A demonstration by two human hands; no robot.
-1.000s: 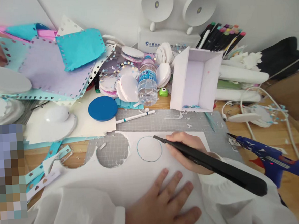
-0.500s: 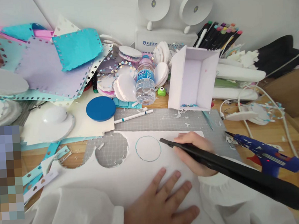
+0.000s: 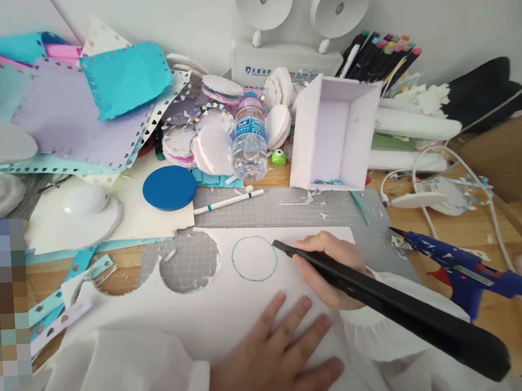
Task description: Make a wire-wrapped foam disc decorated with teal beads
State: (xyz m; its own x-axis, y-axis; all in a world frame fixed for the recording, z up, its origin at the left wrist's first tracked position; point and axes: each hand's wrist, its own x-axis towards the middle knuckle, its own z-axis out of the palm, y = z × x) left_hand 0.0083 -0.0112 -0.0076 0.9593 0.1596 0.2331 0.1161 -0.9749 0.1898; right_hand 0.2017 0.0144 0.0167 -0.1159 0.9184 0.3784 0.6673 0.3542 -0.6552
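Nearest, your left hand (image 3: 277,351) lay palm down, fingers spread wide, on a smooth white sheet (image 3: 162,319); it gripped nothing. Ahead and to its right, the fingers of your right hand (image 3: 330,268) were wrapped around a long, smooth black tool (image 3: 396,308), its narrow tip pointing left. The tip stood at the right side of a thin blue-green circle (image 3: 255,258), drawn on the sheet beyond your left fingertips; contact could not be told. Farther left of those fingertips, a round cut-out (image 3: 190,263) with a ragged rim exposed a gridded grey mat (image 3: 262,214). Right of your right fingers lay a blue glue gun (image 3: 464,265). Ahead of your fingers were a banded white pen (image 3: 230,201), a flat blue disc (image 3: 170,188) and, farther on, a clear plastic bottle (image 3: 250,161), whose blue label (image 3: 248,128) bore white lettering too blurred to read in full. To its right stood a white open box (image 3: 307,136). Farthest from your fingers, a twin-lamp unit (image 3: 285,58) carried a shield mark and Chinese characters, 天 and 消防 among them.
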